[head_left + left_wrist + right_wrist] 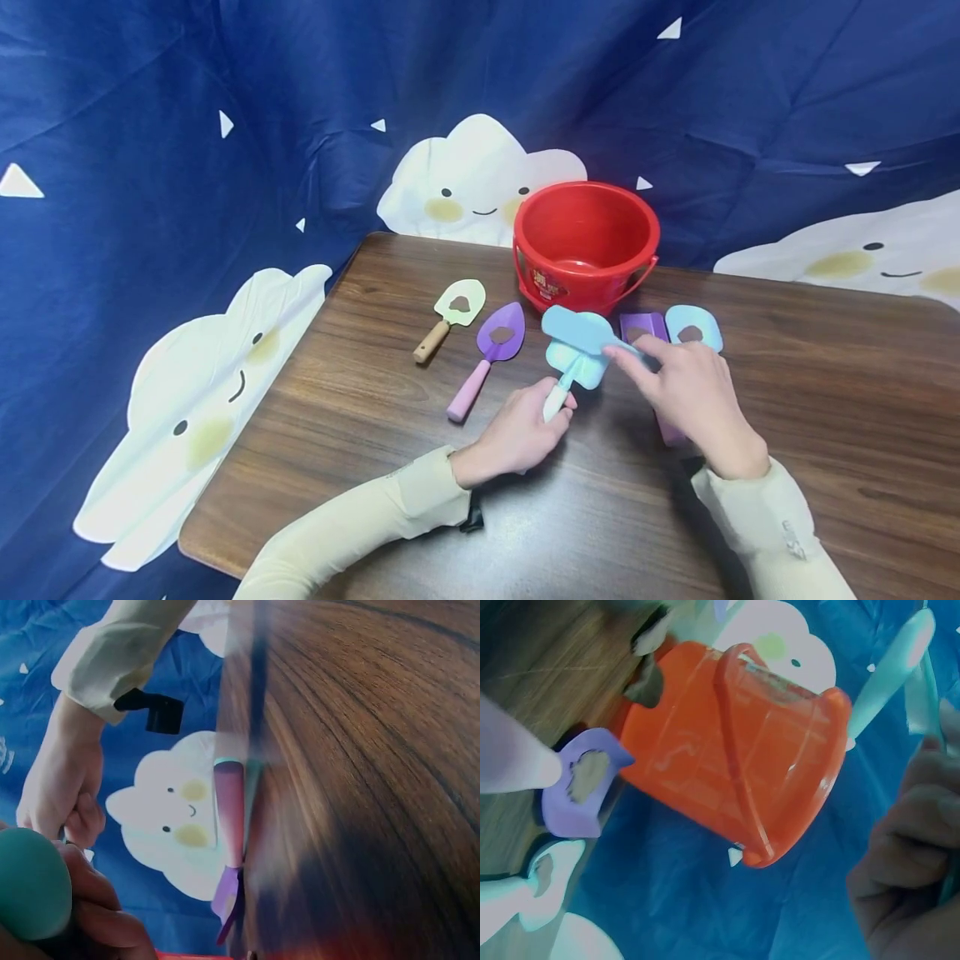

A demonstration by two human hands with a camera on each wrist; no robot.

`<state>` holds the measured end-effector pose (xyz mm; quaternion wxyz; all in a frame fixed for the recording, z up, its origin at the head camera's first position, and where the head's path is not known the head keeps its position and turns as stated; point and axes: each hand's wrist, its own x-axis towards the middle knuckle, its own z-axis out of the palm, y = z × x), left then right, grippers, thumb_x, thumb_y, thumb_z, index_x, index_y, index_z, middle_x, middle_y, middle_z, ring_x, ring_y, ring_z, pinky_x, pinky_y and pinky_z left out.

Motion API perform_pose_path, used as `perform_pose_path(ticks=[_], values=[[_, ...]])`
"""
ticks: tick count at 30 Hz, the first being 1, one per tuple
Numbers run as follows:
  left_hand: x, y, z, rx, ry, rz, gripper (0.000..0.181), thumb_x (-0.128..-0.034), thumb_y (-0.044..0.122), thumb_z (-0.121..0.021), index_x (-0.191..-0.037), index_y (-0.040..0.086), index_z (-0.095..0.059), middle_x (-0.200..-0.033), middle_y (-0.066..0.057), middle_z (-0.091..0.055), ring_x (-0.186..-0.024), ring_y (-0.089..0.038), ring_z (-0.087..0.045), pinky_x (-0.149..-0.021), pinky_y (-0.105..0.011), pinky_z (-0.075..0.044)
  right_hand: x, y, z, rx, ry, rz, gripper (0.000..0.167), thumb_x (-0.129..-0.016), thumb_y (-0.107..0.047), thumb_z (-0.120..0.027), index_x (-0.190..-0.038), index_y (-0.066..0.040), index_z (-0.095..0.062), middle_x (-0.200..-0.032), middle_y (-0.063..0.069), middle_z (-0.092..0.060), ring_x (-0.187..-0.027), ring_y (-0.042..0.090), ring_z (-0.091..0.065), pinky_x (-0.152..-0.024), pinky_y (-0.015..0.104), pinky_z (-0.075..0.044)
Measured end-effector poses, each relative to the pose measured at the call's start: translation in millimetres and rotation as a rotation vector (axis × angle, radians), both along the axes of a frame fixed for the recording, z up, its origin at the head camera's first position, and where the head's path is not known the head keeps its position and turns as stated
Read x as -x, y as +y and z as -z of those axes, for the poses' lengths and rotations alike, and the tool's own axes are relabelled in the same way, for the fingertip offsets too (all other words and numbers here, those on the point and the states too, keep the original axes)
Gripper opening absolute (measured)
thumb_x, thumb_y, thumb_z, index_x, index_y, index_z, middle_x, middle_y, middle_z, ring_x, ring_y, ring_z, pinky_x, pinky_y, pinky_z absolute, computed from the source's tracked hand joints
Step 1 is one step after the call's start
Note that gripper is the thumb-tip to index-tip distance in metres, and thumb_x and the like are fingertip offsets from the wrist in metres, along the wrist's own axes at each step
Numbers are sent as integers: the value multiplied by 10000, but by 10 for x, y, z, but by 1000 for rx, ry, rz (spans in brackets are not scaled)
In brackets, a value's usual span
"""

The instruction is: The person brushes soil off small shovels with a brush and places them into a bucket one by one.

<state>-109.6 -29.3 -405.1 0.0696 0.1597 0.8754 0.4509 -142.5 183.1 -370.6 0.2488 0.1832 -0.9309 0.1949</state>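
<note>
My left hand (525, 425) grips the white handle (555, 402) of a light blue scalloped shovel. In the left wrist view the left hand (109, 915) is curled round a rounded teal handle end (34, 885). With thumb and fingers, my right hand (693, 396) pinches the thin neck of a second light blue tool (573, 331), its long blade across the first shovel's head. Whether the two touch I cannot tell. The right wrist view has the right hand (915, 851) with curled fingers beside a pale blue blade (892, 671).
Behind both tools stands a red bucket (547, 290). Left of them lie a pale green shovel (472, 292) with a wooden handle and a purple shovel (513, 321) with a pink handle. A purple tool (652, 321) and a light blue one (708, 325) lie near my right hand.
</note>
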Motion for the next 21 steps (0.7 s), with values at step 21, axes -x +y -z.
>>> perform_pose_path(ticks=[21], values=[[59,2,-19,-230,-216,-14,118,-883,66,-537,-980,107,-589,-545,5,-480,-382,-96,-466,-368,-225,-403,-21,105,68,165,-50,-117,213,-746,-248,-813,-676,-208,-616,-468,-122,-341,-457,26,-302,-489,173,-250]])
